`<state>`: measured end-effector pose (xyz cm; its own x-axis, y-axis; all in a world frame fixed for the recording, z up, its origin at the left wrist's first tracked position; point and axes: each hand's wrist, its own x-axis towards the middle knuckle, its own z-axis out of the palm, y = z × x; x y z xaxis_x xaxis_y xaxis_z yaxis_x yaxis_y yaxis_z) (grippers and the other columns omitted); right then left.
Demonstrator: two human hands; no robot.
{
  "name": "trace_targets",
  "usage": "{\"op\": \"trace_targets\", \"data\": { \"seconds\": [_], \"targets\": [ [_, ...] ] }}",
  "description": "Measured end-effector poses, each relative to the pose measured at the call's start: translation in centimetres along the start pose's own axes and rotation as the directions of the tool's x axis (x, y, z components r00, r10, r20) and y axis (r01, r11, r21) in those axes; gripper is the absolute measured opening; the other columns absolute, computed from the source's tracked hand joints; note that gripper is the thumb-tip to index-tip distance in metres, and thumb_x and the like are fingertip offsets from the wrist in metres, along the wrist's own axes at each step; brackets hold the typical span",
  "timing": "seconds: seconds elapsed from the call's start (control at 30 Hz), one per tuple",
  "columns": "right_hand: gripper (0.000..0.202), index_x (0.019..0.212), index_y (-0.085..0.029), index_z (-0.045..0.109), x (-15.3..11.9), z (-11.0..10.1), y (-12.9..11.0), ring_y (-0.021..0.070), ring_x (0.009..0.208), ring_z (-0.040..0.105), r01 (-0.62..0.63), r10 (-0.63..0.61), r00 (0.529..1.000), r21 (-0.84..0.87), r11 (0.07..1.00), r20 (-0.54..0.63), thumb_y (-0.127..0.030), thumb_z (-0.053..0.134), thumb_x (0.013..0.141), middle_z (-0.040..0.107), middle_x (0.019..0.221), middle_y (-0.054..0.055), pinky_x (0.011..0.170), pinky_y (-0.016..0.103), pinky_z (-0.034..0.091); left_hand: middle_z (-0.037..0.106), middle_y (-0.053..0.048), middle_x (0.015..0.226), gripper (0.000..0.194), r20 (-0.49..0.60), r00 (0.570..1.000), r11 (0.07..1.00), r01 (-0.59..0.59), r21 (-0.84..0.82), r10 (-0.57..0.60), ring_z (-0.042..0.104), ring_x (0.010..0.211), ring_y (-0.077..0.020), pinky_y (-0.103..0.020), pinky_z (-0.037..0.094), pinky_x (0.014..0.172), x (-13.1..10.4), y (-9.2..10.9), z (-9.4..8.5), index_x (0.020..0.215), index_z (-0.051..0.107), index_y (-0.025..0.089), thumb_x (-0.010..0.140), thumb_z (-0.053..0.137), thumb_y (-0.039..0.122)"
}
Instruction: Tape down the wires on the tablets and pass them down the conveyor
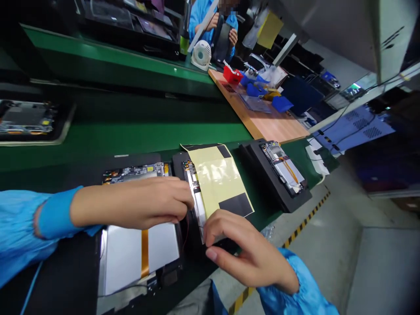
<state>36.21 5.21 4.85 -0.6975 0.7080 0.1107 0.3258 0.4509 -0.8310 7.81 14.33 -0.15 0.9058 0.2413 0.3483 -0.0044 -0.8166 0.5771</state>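
My left hand (166, 201) reaches across an opened tablet (141, 253) with a circuit board, a silver battery and an orange ribbon cable. Its fingers are curled together, and anything in them is hidden. Close by, a thin red wire (187, 229) shows. My right hand (234, 247) is bent at the lower edge of a yellow backing sheet (216, 175) with black patches. Its thumb and fingertips come close together; whether they pinch anything is not visible. Under the sheet, a second opened tablet (197, 203) is partly covered.
Another opened tablet (284, 168) rests on black foam at the right, and one more (29, 118) lies far left. A wooden board (262, 118) carries red and blue bins. Beyond the green bench (157, 135), a small white fan (201, 54) stands near a person in blue.
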Motion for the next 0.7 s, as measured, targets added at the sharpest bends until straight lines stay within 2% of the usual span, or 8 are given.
{"op": "trace_targets", "data": {
  "seconds": [0.07, 0.13, 0.27, 0.33, 0.43, 0.53, 0.63, 0.7],
  "targets": [
    [0.007, 0.105, -0.025, 0.067, 0.2, 0.1, 0.2, 0.0205, 0.092, 0.072, -0.001, 0.001, 1.000, 0.014, 1.000, -0.007, -0.022, 0.069, 0.111, 0.077, 0.101, 0.006, 0.085, 0.033, 0.061, 0.082, -0.002, 0.105, 0.025, 0.035, 0.999, 1.000, 0.000, -0.018, 0.001, 0.070, 0.092, -0.0199, -0.031, 0.053, 0.088, 0.3, 0.2, -0.1, 0.108, 0.074, 0.025, 0.105, 0.066, 0.002],
    [0.008, 0.104, -0.025, 0.067, 0.3, 0.2, 0.4, 0.0206, 0.092, 0.073, 0.003, -0.003, 1.000, 0.028, 1.000, -0.020, -0.023, 0.069, 0.112, 0.077, 0.100, 0.006, 0.084, 0.033, 0.062, 0.081, -0.003, 0.100, 0.027, 0.057, 0.998, 1.000, 0.001, 0.008, -0.002, 0.068, 0.086, -0.0201, -0.032, 0.053, 0.086, 0.7, 0.3, -0.4, 0.113, 0.078, 0.023, 0.105, 0.065, 0.000],
    [0.008, 0.103, -0.025, 0.067, 0.8, 0.3, 0.8, 0.0194, 0.089, 0.071, 0.003, -0.003, 1.000, 0.050, 0.999, -0.006, -0.023, 0.070, 0.111, 0.076, 0.096, 0.004, 0.081, 0.032, 0.060, 0.074, -0.003, 0.083, 0.031, 0.070, 0.996, 0.993, -0.059, 0.101, 0.052, 0.063, 0.077, -0.0212, -0.035, 0.051, 0.081, 1.0, -0.2, -0.8, 0.090, 0.080, 0.023, 0.101, 0.066, -0.002],
    [0.008, 0.103, -0.025, 0.067, 1.2, 0.3, 1.1, 0.0187, 0.087, 0.070, -0.018, 0.017, 0.999, 0.036, 0.999, 0.033, -0.022, 0.070, 0.110, 0.076, 0.096, 0.004, 0.080, 0.031, 0.058, 0.072, -0.002, 0.077, 0.027, 0.057, 0.997, 0.992, -0.062, 0.107, 0.056, 0.063, 0.074, -0.0203, -0.034, 0.049, 0.077, 0.6, -0.8, -1.1, 0.089, 0.082, 0.024, 0.102, 0.071, 0.003],
    [0.008, 0.103, -0.025, 0.067, 2.1, 0.2, 1.5, 0.0190, 0.088, 0.071, -0.049, 0.046, 0.994, 0.023, 0.999, 0.097, -0.022, 0.069, 0.110, 0.077, 0.097, 0.004, 0.080, 0.031, 0.058, 0.074, 0.001, 0.078, 0.019, 0.054, 0.998, 0.999, -0.017, 0.033, 0.015, 0.065, 0.073, -0.0175, -0.030, 0.048, 0.073, 0.1, -1.5, -1.8, 0.092, 0.087, 0.030, 0.100, 0.085, 0.013],
    [0.009, 0.102, -0.026, 0.065, 3.2, 0.0, 1.7, 0.0196, 0.089, 0.071, -0.049, 0.041, 0.986, 0.048, 0.998, 0.164, -0.025, 0.070, 0.110, 0.077, 0.098, 0.004, 0.079, 0.031, 0.059, 0.077, 0.003, 0.084, 0.021, 0.091, 0.994, 0.994, 0.069, -0.091, -0.061, 0.069, 0.079, -0.0150, -0.023, 0.050, 0.074, 0.2, -1.6, -2.4, 0.089, 0.087, 0.032, 0.093, 0.094, 0.012],
    [0.012, 0.100, -0.027, 0.063, 4.0, -0.3, 1.8, 0.0204, 0.089, 0.072, -0.023, 0.009, 0.978, 0.065, 0.998, 0.210, -0.026, 0.070, 0.110, 0.077, 0.097, 0.004, 0.080, 0.032, 0.061, 0.076, 0.004, 0.086, 0.026, 0.111, 0.988, 0.981, 0.125, -0.148, -0.109, 0.069, 0.083, -0.0140, -0.021, 0.051, 0.077, 0.6, -1.2, -2.7, 0.081, 0.082, 0.026, 0.093, 0.090, 0.005],
    [0.014, 0.100, -0.027, 0.061, 4.2, -0.4, 1.7, 0.0215, 0.092, 0.076, -0.023, 0.007, 0.975, 0.072, 0.997, 0.220, -0.025, 0.070, 0.110, 0.080, 0.100, 0.005, 0.084, 0.034, 0.063, 0.075, 0.004, 0.086, 0.029, 0.088, 0.989, 0.979, 0.134, -0.151, -0.122, 0.067, 0.082, -0.0141, -0.022, 0.049, 0.076, 0.7, -0.7, -2.4, 0.081, 0.077, 0.024, 0.096, 0.083, 0.001]
  ]
}}
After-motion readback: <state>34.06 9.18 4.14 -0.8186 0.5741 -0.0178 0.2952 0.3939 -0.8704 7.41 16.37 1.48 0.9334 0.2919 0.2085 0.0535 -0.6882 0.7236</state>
